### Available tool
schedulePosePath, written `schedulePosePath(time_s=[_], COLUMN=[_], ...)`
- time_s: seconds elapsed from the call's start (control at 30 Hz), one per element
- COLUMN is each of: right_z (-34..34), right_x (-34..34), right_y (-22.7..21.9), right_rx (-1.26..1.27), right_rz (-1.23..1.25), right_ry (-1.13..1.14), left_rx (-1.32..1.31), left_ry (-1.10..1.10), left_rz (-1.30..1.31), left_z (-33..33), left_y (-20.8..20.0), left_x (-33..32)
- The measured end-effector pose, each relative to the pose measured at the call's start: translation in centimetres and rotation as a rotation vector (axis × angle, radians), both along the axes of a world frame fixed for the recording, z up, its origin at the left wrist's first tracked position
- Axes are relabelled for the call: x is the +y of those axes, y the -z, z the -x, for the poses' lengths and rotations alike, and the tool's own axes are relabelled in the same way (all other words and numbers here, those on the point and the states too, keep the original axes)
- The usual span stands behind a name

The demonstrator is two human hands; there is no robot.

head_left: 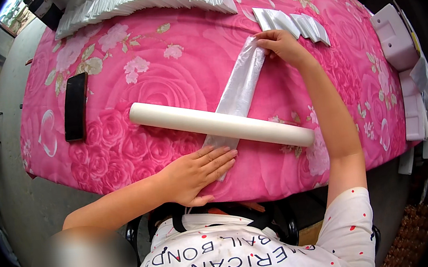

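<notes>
A long strip of thin, translucent white plastic film [242,83] lies slantwise over the table. Across it rests a white cylindrical roll or tube [185,116], its left end farther from me than its right. With fingers stretched out, my left hand [197,172] lies flat on the near end of the film, just in front of the tube. My right hand [283,46] pinches the film's far end between thumb and fingers. Beyond that hand sits a small group of folded white packets [291,22].
A pink rose-patterned cloth [156,87] covers the table. At the left lies a black phone [76,107]. A long row of folded white packets [141,4] fills the far edge, beside a dark container [44,10]. White foam boxes [395,36] stand past the right edge.
</notes>
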State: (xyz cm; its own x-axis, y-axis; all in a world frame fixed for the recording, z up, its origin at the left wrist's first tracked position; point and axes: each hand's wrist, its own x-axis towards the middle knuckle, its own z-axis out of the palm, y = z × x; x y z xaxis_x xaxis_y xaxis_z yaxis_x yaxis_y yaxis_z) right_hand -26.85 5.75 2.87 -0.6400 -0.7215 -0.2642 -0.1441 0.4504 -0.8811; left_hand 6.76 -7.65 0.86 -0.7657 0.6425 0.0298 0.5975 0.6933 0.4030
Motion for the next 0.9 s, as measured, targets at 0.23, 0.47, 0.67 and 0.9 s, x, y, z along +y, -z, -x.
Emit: schedulePosePath(time_s=[0.23,0.47,0.67,0.9], right_z=[-13.6,-21.3,-15.5,-13.4], right_x=[2.9,5.6,8.8,13.2], right_y=[-2.6,-0.5,-0.6,-1.8], right_rx=[0.643,0.862,1.012,0.987], right_rz=[0.116,0.003,-0.091,-0.125], right_ry=[-0.335,-0.328,-0.006,0.134], left_rx=[-0.077,-0.001,-0.021,-0.047], left_ry=[-0.114,-0.138,-0.057,-0.025], left_rz=[-0.011,0.108,-0.085,-0.091], left_z=[-2.9,-3.7,-3.6,-0.4], left_y=[0.1,0.2,0.6,-0.5], left_x=[2.7,4.7,4.4,2.0])
